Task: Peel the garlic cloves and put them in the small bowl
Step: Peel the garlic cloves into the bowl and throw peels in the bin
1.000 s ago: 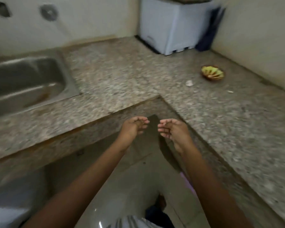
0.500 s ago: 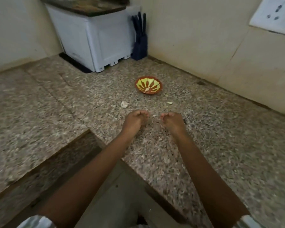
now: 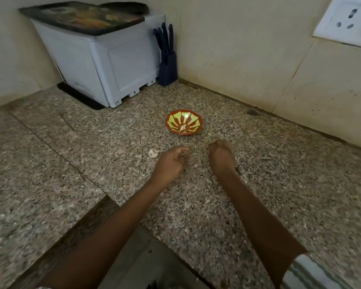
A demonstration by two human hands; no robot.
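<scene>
A small red bowl (image 3: 183,122) with a yellow-green petal pattern stands on the granite counter, with one small pale piece of garlic (image 3: 183,127) lying in it. A whitish garlic bulb (image 3: 153,152) lies on the counter to the front left of the bowl. My left hand (image 3: 171,161) hovers just right of the bulb, apart from it, fingers curled, with nothing seen in it. My right hand (image 3: 220,155) is a little in front of the bowl, fingers curled under, and I see nothing in its grasp either.
A white plastic box (image 3: 104,65) with a dark tray on top stands in the back corner, with a dark blue knife block (image 3: 167,59) beside it. A wall with a socket (image 3: 348,19) runs along the right. The counter's inner corner edge (image 3: 113,202) is near my forearms.
The view swung right from the sink to the bowl corner. Both hands moved forward over the counter and turned palm-down, coming close to the garlic bulb and the bowl.
</scene>
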